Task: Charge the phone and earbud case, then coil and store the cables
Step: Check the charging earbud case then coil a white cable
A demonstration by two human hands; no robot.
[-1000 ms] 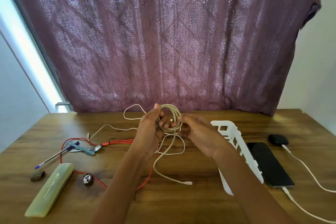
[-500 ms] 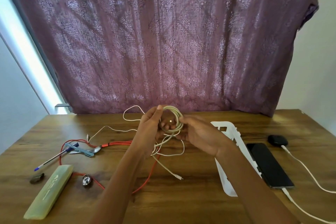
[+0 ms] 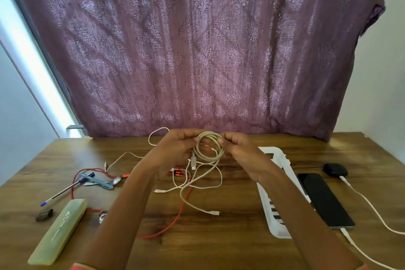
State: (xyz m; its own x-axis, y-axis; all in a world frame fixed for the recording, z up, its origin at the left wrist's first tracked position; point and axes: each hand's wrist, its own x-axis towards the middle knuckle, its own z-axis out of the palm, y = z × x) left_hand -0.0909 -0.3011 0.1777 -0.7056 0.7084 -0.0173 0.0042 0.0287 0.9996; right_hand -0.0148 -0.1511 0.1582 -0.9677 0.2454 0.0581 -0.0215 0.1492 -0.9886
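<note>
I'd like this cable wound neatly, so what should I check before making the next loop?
1. Coil held firmly: ok. The left hand and right hand pinch it at opposite sides, above the table.
2. Loose tail wound in: not ok. Its plug lies on the table.
3. Tail free of the red cable: cannot tell. They cross on the wood.
4. Phone plugged in: ok.
5. Earbud case plugged in: ok.
6. Tray close by, beside the right forearm: ok.
</note>
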